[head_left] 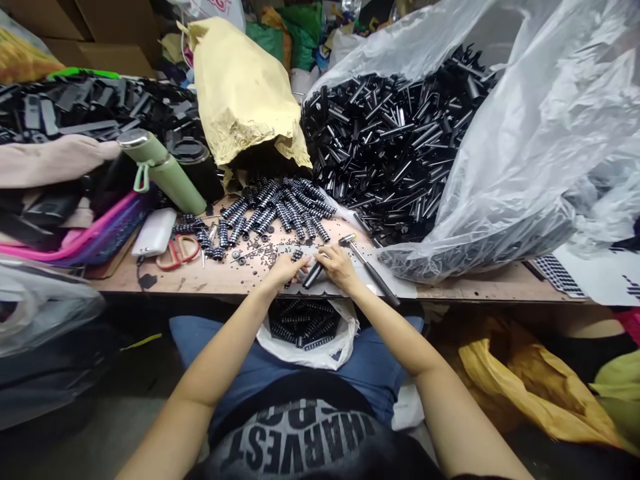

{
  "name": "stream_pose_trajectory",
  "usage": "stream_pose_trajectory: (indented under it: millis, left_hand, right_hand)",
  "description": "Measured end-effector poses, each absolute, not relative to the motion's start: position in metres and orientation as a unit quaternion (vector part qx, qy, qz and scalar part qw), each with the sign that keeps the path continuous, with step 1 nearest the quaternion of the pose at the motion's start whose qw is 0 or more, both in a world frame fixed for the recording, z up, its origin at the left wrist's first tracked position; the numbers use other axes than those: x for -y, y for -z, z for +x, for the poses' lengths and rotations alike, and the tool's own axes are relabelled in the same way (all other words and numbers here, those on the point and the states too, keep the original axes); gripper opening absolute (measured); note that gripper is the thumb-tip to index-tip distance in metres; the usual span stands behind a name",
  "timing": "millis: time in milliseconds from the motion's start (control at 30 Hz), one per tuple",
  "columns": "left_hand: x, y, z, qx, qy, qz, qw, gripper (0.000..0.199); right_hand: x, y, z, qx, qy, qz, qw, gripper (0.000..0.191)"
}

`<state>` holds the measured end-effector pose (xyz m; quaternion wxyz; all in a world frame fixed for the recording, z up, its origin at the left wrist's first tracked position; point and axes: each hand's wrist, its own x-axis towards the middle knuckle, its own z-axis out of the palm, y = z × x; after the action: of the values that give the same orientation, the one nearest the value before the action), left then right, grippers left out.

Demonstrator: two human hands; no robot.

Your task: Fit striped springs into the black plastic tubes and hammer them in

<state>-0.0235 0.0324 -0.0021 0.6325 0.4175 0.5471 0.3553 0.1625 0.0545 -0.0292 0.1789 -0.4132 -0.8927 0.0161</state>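
Observation:
At the bench's front edge, my left hand [286,269] is closed, with a ribbed black-and-silver piece [297,255] showing at its fingertips. Right beside it, my right hand [341,268] closes its fingers on a glossy black tube [313,275], which slants down towards me. A small hammer [370,268] with a dark handle lies just right of that hand. Tiny dark beads [260,257] are scattered left of my left hand. Behind them spreads a heap of ribbed black-and-silver sticks [285,207]. The fingers partly hide what lies between my hands.
A clear plastic bag [530,147] spills black tubes [395,133] at back right. A yellow paper bag [245,93] stands behind the sticks. Left are red-handled scissors [177,253], a white power bank [154,232] and a green bottle [167,175]. A white bag [345,347] of ribbed sticks sits on my lap.

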Motion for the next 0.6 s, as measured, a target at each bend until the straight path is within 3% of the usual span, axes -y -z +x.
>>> stream_pose_trajectory:
  millis: [67,167,267,333,467,600]
  left_hand:
    - [-0.028,-0.001,-0.021,-0.517,-0.31,0.431,0.672,0.038]
    - [-0.027,-0.004,-0.016,-0.513,-0.342,0.423,0.664,0.034]
    - [-0.028,-0.006,-0.012,-0.542,-0.395,0.411,0.618,0.034]
    - [-0.028,-0.007,-0.009,-0.538,-0.413,0.413,0.607,0.033]
    - [-0.025,-0.005,-0.004,-0.529,-0.497,0.498,0.474,0.027]
    - [-0.019,0.003,-0.005,-0.458,-0.518,0.674,0.26,0.019]
  right_hand:
    - [-0.054,0.018,0.165,0.888,-0.025,-0.424,0.174,0.033]
    - [-0.049,-0.005,0.169,0.872,-0.08,-0.449,0.175,0.047]
    - [-0.035,-0.027,0.169,0.861,-0.187,-0.438,0.18,0.099]
    - [-0.025,-0.035,0.166,0.829,-0.257,-0.448,0.213,0.119]
    - [-0.018,-0.039,0.153,0.593,-0.479,-0.543,0.352,0.105]
    - [-0.021,-0.038,0.143,0.31,-0.766,-0.48,0.294,0.083]
